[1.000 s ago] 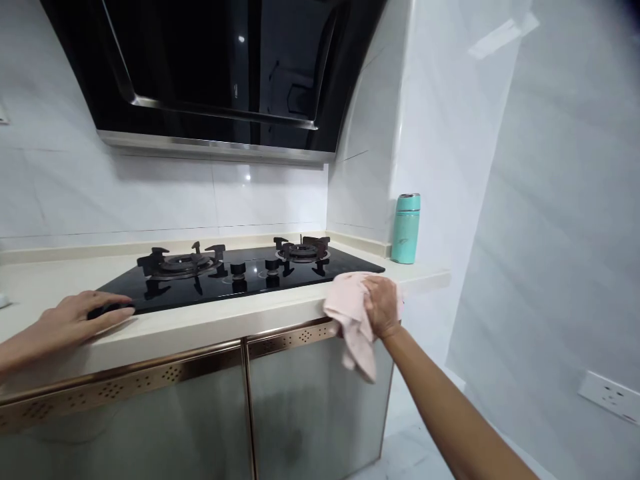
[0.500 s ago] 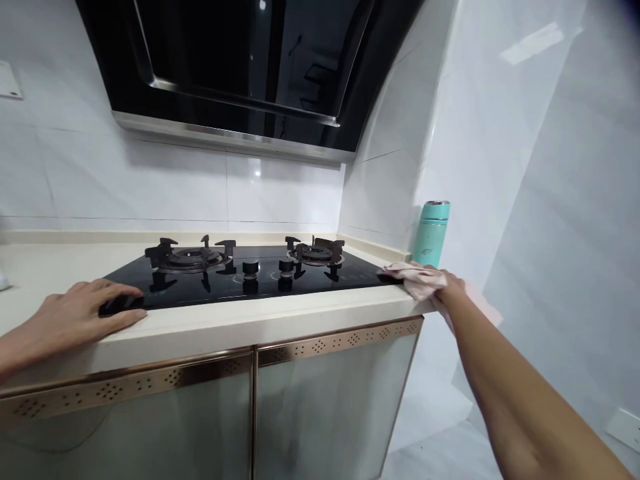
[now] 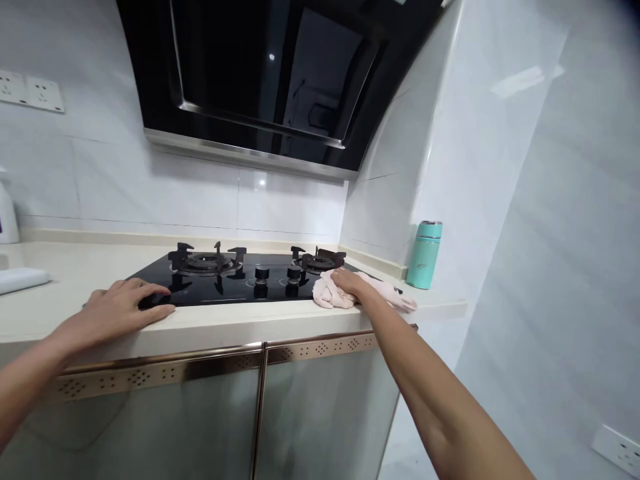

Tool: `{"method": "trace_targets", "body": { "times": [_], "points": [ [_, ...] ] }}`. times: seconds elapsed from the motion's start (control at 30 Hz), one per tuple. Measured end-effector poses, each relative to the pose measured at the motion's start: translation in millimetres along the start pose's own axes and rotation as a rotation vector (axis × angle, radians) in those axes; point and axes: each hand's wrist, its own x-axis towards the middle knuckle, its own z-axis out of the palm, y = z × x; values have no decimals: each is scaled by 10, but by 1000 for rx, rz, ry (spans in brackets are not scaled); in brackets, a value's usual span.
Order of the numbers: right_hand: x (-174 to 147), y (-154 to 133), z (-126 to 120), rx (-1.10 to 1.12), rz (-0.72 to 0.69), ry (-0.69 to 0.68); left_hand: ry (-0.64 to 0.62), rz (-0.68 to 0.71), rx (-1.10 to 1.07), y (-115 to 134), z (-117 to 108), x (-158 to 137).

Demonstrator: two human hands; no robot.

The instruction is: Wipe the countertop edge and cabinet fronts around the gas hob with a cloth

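A pale pink cloth (image 3: 327, 292) is bunched under my right hand (image 3: 349, 281), pressed on the front right edge of the black gas stove (image 3: 225, 293); its loose end trails to the right over the counter edge. My left hand (image 3: 125, 308) rests on the stove's front left corner, thumb and fingers apart, holding nothing. Two burners stand on the glass: the left burner (image 3: 207, 263) and the right burner (image 3: 320, 262), each with black pan supports. Between them sit two black knobs (image 3: 261, 273).
A turquoise bottle (image 3: 424, 257) stands on the white counter (image 3: 90, 257) right of the stove. At the far left are a white bottle (image 3: 7, 217) and a white object (image 3: 23, 279). A black range hood (image 3: 240, 80) hangs above; wall sockets (image 3: 45, 93) are upper left.
My right hand has moved left with the cloth, from the counter's right end to the stove's front edge. My left hand stays at the stove corner. The view has shifted left.
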Motion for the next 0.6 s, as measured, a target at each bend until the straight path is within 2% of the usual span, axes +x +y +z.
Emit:
{"method": "trace_targets", "body": {
  "times": [0.17,0.23,0.3,0.37,0.47,0.53,0.6],
  "points": [
    [-662,-526,-75,113,-181,-78,-7,3,-19,43,-22,-42],
    [-944,-872,-28,138,-296,-103,-3,3,-22,46,-20,-46],
    [-1181,-1274,87,128,-476,-92,-3,7,-24,47,-16,-46],
    [-1340,-1680,255,72,-663,15,-2,-2,-20,53,-19,-46],
    [-1406,-2168,525,-29,-829,301,8,-26,-8,74,-45,-47],
    [-1362,-2347,663,-53,-899,431,3,-31,-2,90,-73,-50],
    [-1291,-2381,747,-53,-950,502,-7,-37,6,101,-100,-53]
  ]
}}
